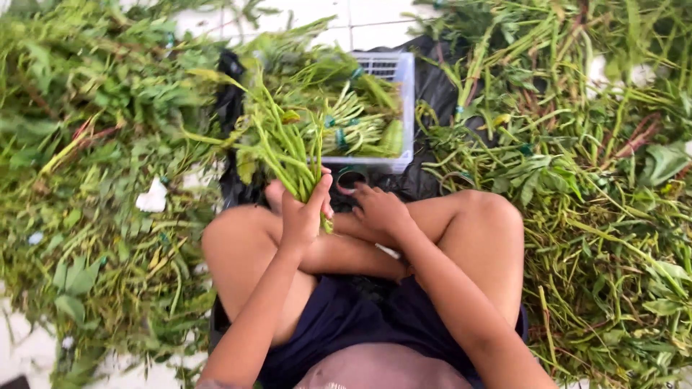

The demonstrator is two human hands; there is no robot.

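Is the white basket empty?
No, the basket holds tied bundles of green stems, seen beyond the left hand gripping a bunch.

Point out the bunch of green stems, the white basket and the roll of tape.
bunch of green stems (288,148), head view, mid-stalks.
white basket (405,108), head view, right wall.
roll of tape (351,179), head view, ring's rim.

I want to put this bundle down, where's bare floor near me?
Little is bare: white tile behind the basket, between the two heaps, and a strip at the near left corner. Greens crowd the left, stems the right. The left hand grips the bundle; the right hand rests by the tape roll.
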